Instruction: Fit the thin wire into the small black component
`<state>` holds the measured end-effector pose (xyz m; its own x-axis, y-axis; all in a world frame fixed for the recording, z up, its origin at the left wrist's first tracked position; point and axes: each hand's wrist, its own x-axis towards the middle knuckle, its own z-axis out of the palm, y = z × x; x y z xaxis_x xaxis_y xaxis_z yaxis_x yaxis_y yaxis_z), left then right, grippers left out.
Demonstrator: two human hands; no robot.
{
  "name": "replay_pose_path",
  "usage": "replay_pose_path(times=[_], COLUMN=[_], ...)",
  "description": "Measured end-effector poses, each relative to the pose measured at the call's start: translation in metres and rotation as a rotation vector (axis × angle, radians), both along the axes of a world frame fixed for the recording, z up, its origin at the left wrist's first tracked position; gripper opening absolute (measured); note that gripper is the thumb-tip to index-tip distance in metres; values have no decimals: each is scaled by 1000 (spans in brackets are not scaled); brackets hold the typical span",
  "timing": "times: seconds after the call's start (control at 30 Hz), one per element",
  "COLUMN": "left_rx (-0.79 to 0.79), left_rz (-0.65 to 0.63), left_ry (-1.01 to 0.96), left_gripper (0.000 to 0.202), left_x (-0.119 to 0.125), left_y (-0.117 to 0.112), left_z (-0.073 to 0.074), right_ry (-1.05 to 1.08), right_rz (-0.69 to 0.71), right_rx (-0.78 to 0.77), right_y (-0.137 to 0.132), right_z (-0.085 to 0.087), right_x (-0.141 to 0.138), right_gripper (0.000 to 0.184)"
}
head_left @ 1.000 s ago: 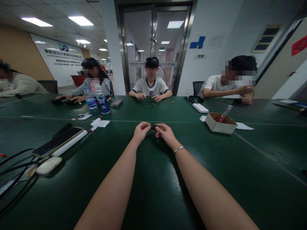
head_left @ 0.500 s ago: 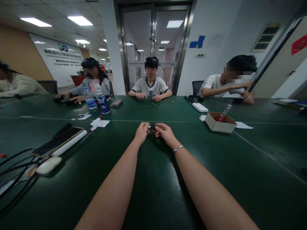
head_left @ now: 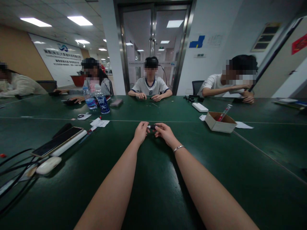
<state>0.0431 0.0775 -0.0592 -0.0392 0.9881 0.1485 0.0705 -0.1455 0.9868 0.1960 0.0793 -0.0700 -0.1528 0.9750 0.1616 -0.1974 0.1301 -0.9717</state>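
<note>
Just above the green table point(head_left: 155, 172), a small slim black object with a silver end point(head_left: 152, 127) lies sideways between my two hands. Its exact kind is too small to make out. The silver end is pinched in the fingers of my left hand point(head_left: 141, 131). At the black end, the thumb and fingers of my right hand point(head_left: 165, 133) are closed on it, hiding part of it. A silver bracelet point(head_left: 178, 148) circles my right wrist.
On the left, a phone point(head_left: 59, 141) rests on a white power strip near a white case point(head_left: 49, 165) and black cables. Further off stand two bottles point(head_left: 103, 101). To the right are an open cardboard box point(head_left: 220, 126) and a white block point(head_left: 200, 107). Several people sit opposite.
My left hand has shifted very slightly left, and a bit more of the silver end shows. My right hand has hardly moved. Across the table, the person at left has moved their hands.
</note>
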Motion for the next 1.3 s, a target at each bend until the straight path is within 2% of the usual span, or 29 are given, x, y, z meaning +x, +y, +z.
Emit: replay_pose_path(times=[0.27,0.6,1.1,1.3], left_rx=[12,37,47,148], left_rz=[-5,24,8,22], left_ry=[30,32,54,38], left_gripper=[22,31,28,29], left_x=[0,-3,-3,-4], left_y=[-1,3,4,4], left_z=[1,-7,-8,-6], right_ry=[-7,-10,-8,8], right_rz=[9,6,16,-2], right_rx=[-6,-14,13,-26], right_y=[-1,-1,1,0], right_z=[1,2,0,2], right_x=[0,0,1,-1], right_gripper=[30,27,29,30])
